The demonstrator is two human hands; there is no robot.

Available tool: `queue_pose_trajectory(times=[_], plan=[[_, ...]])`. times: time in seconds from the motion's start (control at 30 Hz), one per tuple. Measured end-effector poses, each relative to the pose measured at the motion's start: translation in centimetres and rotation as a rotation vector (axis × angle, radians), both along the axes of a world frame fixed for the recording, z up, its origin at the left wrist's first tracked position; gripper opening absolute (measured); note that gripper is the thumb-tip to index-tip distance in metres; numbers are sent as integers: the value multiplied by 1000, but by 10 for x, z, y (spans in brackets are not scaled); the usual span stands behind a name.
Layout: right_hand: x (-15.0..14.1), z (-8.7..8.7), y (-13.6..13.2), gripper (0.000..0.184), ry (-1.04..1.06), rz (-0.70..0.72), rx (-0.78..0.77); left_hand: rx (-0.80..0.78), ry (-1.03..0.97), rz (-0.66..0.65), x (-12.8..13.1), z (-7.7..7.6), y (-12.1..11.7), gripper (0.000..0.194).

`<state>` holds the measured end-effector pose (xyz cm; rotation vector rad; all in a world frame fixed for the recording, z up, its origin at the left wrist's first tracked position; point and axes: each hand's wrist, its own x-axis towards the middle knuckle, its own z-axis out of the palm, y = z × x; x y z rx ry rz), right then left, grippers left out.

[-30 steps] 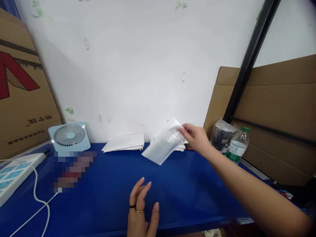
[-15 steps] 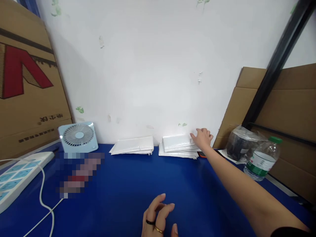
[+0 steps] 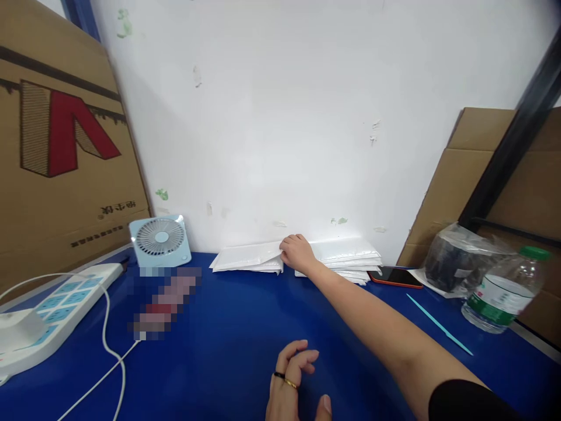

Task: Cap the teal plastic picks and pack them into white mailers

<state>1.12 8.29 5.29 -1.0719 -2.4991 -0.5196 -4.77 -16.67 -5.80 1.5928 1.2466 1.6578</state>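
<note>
Two stacks of white padded envelopes lie against the wall at the back of the table. My right hand (image 3: 298, 252) reaches between them, its fingers closed on the right end of the top padded envelope (image 3: 249, 254) of the left stack. That end looks slightly raised, though my fingertips are partly hidden behind the hand. Below my right wrist, the right stack of padded envelopes (image 3: 350, 254) is partly covered. My left hand (image 3: 293, 380), with a black ring and a gold ring, is low in the middle, holding nothing, its fingers loosely bent and apart.
On the left are a light blue fan (image 3: 161, 240), a white power strip (image 3: 65, 304) with cables, and a large cardboard box (image 3: 65, 134). To the right lie a phone (image 3: 397, 276), a thin turquoise tool (image 3: 438, 323), a bagged dark object (image 3: 445, 260) and a water bottle (image 3: 502, 295).
My right hand has moved left from the right stack to the left stack and closed on its top envelope. The view has turned, uncovering the phone and turquoise tool. My left hand remains open.
</note>
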Motion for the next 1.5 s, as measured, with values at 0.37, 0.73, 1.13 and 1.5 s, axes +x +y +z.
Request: queue_pose_trajectory(times=[0.37, 0.73, 1.13, 1.5], plan=[[86, 18, -173, 30, 166, 697, 121, -424, -1414, -399, -5, 67, 27, 52], [135, -49, -202, 35, 1901, 204, -1008, -37, -1188, 3, 44, 102, 59, 40], [118, -67, -166, 9, 2438, -179, -1365, 171, -798, -133, 87, 121, 57, 35], [180, -75, -117, 33, 1751, -394, -829, 183, -954, 18, 58, 115, 82, 36]])
